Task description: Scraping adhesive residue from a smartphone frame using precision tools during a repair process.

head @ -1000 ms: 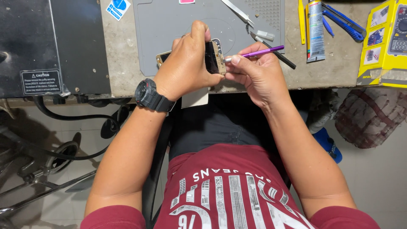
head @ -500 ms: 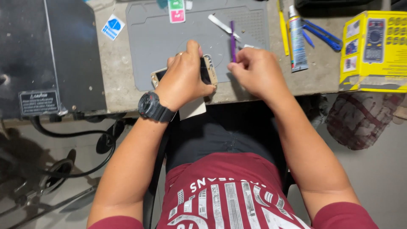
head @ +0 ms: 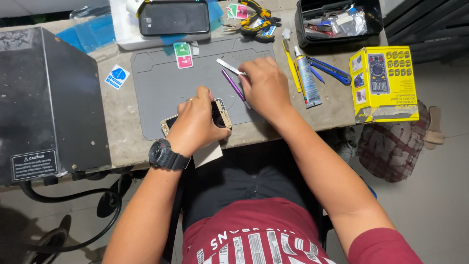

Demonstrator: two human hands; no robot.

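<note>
Left hand (head: 195, 122) clamped down on a gold-framed phone (head: 221, 115), pinning it flat at the near edge of the grey work mat (head: 156, 93). Right hand (head: 266, 88) rests on the mat just right of the phone, fingers curled; a purple stick tool (head: 231, 84) and metal tweezers (head: 228, 67) stick out from under it, grip unclear. Glue tube (head: 308, 80) and blue cutter (head: 332, 72) lie right of that hand on the tabletop (head: 124, 127); yellow box (head: 386, 83) sits further right.

Phone (head: 219, 115) on mat (head: 161, 93) under left hand (head: 195, 127), tweezers (head: 228, 66) behind right hand (head: 266, 88), box (head: 386, 85) right
</note>
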